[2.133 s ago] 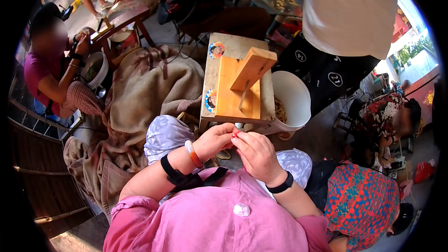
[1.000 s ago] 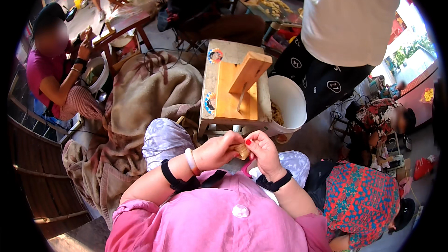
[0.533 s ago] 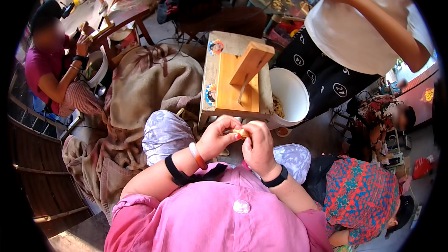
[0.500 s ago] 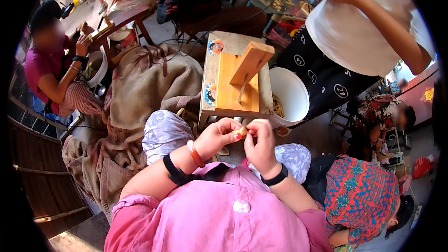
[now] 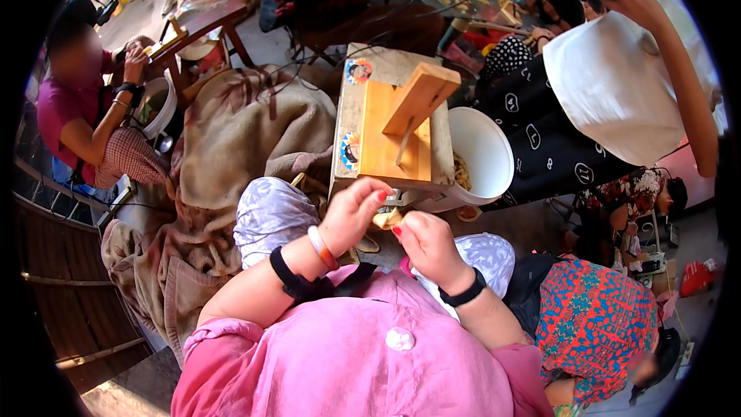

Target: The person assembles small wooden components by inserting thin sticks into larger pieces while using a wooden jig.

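Observation:
A small, pale yellow folded piece [image 5: 387,220] is pinched at its right end by my right hand [image 5: 434,245], whose thumb and fingers are closed. My left hand [image 5: 351,212] is raised just above and left of it. Its fingertips are drawn together, and whatever they may hold is too small to tell. Just beyond my hands stands a small worn wooden table [image 5: 340,120]. On it rests a wooden board [image 5: 376,147] with a slanted wooden upright [image 5: 421,96] and a thin rod below that.
Right of the table is a white bucket [image 5: 488,158] with yellowish pieces inside. A brown blanket [image 5: 239,139] lies to the left. A person in white and black [image 5: 617,93] stands at far right; another in a patterned shirt [image 5: 598,316] is close on my right. A seated person [image 5: 73,120] works at left.
My hands have moved apart; the left has lifted off the piece, which stays in my right hand and now shows more fully. The standing person has shifted right with a raised arm.

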